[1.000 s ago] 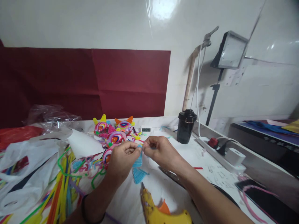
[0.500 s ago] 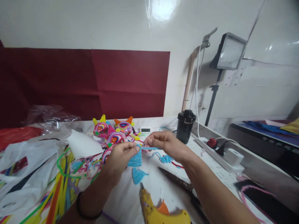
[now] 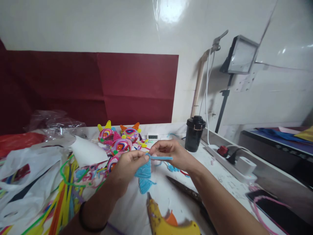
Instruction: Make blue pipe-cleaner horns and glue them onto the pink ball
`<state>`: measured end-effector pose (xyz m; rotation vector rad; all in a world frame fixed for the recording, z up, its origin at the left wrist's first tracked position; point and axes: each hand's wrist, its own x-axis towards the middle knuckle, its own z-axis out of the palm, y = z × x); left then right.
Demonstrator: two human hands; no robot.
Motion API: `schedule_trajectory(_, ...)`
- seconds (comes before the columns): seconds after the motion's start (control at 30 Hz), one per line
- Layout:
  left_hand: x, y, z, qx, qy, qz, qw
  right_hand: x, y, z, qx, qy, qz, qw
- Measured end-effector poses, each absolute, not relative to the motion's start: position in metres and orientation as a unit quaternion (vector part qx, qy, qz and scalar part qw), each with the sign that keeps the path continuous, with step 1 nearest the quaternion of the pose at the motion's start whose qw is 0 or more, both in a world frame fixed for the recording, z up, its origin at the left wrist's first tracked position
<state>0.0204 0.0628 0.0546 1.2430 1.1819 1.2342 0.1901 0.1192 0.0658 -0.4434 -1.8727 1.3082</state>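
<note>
Pinch the blue coil [image 3: 143,170] firmly in your left hand [image 3: 127,166] while your right hand [image 3: 171,153] fingers, gripping the pipe cleaner's tail [image 3: 160,158], wrap it snug.

The room is bright. A light from above makes a big white shiny spot on the wall [image 3: 168,9]. The lamp [image 3: 241,55] and its pole throw soft gray shadows there. Straight lines bend near the edges. Nothing looks very sharp.
</note>
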Motion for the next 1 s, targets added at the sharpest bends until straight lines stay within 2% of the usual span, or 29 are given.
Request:
schedule_trajectory(0.13,0.0208,0.0616,0.0555,0.520,0.490,0.506,0.484,0.1898,0.1205,0.0626,-0.147,-0.752,0.512,0.387)
schedule_trajectory(0.37,0.0234,0.0577,0.0567,0.519,0.500,0.487,0.493,0.1913,0.1200,0.0649,-0.149,-0.795,0.439,0.390)
schedule_trajectory(0.6,0.0250,0.0554,0.0610,0.515,0.475,0.495,0.515,0.1920,0.1188,0.0673,-0.145,-0.801,0.428,0.392)
schedule_trajectory(1.0,0.0263,0.0547,0.0594,0.528,0.522,0.496,0.450,0.1911,0.1186,0.0670,-0.178,-0.810,0.402,0.388)
